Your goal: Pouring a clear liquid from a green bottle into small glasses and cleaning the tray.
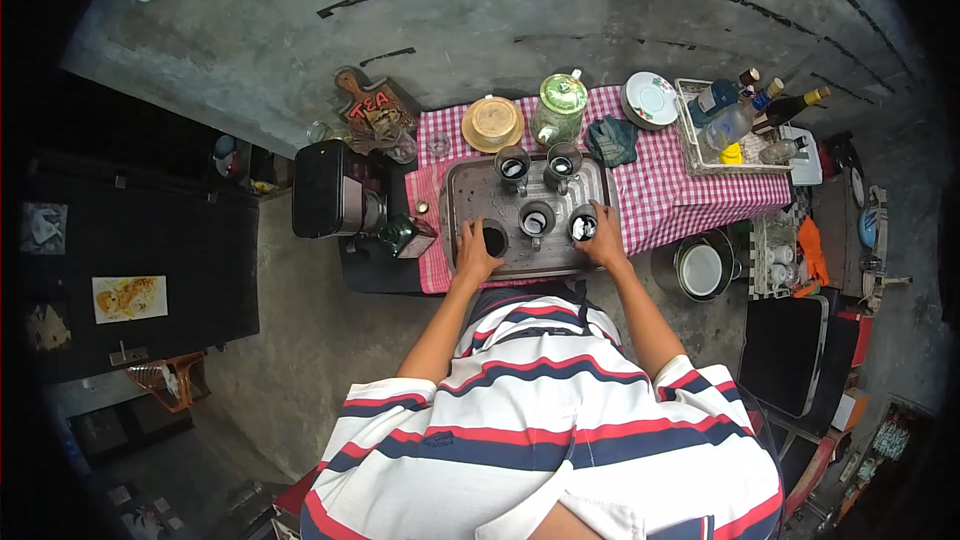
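Note:
A dark metal tray [480, 184] with raised rims lies before me and bears several glass mugs with dark contents. My left hand [475, 255] curls around the near-left mug [495, 238]. At the near right, my right hand [604, 241] has its fingers around another mug [583, 226], whose surface shows bright reflections. Between my hands and slightly farther back stands a middle mug [536, 220]. Two more, a left rear mug [513, 165] and a right rear mug [562, 163], stand near the tray's far rim.
A pink checked tablecloth [660, 202] covers the table. Behind the tray stand a woven lidded container [493, 122], a green-lidded glass jar [559, 109] and a dark cloth [611, 141]. Stacked plates [650, 99] and a bottle basket [694, 157] are right; a black appliance [326, 187] and green bottle [401, 235] left.

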Available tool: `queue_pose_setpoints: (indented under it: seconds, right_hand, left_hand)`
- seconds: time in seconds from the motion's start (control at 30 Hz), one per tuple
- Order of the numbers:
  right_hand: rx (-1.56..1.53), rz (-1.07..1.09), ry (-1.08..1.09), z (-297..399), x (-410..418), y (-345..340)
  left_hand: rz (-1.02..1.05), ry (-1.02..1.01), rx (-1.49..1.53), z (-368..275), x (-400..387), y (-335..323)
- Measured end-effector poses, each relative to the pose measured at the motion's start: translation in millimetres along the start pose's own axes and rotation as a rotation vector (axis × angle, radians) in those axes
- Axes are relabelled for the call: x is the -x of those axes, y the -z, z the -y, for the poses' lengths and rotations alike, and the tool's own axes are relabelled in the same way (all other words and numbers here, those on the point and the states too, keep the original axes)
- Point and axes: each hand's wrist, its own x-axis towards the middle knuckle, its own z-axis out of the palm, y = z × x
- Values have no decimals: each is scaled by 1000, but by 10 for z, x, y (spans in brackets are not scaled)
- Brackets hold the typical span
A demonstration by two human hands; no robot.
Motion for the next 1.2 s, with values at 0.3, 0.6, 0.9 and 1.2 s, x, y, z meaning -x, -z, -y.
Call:
queue_pose_setpoints:
  seconds: [0.3,0.6,0.9,1.2]
  right_hand:
    - [-10,66,-98,126,135,-16]
    - [-195,-117,30,388,-898,265]
    - [-112,-104,7,577,-1196,8]
    - [-45,-165,-74,504,-1167,148]
  left_hand:
    - [-39,-55,8,0,-152,188]
    - [-228,-281,181,-722,-1234,632]
    - [24,-204,113,-897,-1334,399]
    - [-33,-102,81,-720,-1331,575]
